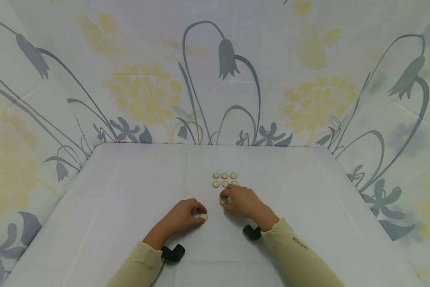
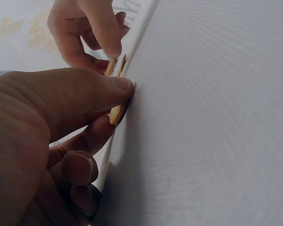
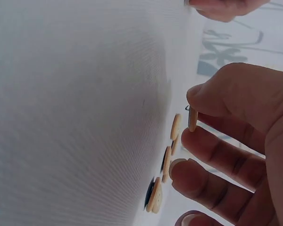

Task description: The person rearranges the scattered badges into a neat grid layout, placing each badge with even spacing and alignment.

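My left hand [image 1: 182,214] pinches a round, pale wooden button [image 1: 203,216] between thumb and fingertips, close to the white tabletop. In the left wrist view this button [image 2: 117,114] is seen nearly edge-on under the thumb. Farther forward, my right hand [image 1: 245,201] pinches a second such button [image 1: 223,200]. The right wrist view shows that button [image 3: 193,120] on edge between thumb and index finger, raised off the cloth. Just beyond the right fingers lie two rows of three matching buttons, a front one [image 1: 216,184] and a back one [image 1: 224,175] among them.
A white cloth [image 1: 136,171] with faint creases covers the table. Behind and at both sides hangs a curtain [image 1: 207,99] printed with flowers. Black wrist cameras, one on the left [image 1: 173,253] and one on the right [image 1: 252,232], sit by the cuffs of the pale sleeves.
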`<state>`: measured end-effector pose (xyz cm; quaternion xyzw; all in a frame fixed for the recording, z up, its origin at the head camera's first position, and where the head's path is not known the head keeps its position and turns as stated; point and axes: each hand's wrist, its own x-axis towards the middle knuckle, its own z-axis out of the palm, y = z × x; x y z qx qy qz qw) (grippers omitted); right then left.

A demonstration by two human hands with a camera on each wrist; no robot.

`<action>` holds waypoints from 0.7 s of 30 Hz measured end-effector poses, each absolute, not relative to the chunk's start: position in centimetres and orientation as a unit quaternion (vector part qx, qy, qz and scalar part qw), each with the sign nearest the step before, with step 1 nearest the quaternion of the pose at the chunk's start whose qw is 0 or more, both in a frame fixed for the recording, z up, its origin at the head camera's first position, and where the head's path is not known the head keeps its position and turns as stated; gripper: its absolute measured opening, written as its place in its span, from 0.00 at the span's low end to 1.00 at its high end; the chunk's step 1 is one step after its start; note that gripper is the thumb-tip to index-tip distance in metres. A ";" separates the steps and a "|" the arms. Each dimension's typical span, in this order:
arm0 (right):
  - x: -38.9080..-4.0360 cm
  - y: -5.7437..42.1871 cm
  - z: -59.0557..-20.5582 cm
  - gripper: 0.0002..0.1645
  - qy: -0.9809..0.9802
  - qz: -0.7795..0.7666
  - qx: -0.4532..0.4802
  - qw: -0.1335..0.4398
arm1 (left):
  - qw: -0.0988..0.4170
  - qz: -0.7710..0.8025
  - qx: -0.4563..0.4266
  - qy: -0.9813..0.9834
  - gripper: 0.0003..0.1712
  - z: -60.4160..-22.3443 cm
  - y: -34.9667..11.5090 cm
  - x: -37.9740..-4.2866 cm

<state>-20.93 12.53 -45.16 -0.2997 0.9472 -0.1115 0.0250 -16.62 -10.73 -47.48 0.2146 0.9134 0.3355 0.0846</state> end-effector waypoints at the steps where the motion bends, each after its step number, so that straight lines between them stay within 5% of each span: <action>1: -21.0 12.5 -45.1 0.11 0.948 -0.113 -0.296 0.025 | 0.084 0.335 0.215 0.914 0.09 -47.5 -10.7 -16.6; 21: -22.2 12.7 -45.0 0.13 0.961 -0.117 -0.251 0.011 | 0.077 0.340 0.220 0.911 0.08 -47.5 -10.7 -16.7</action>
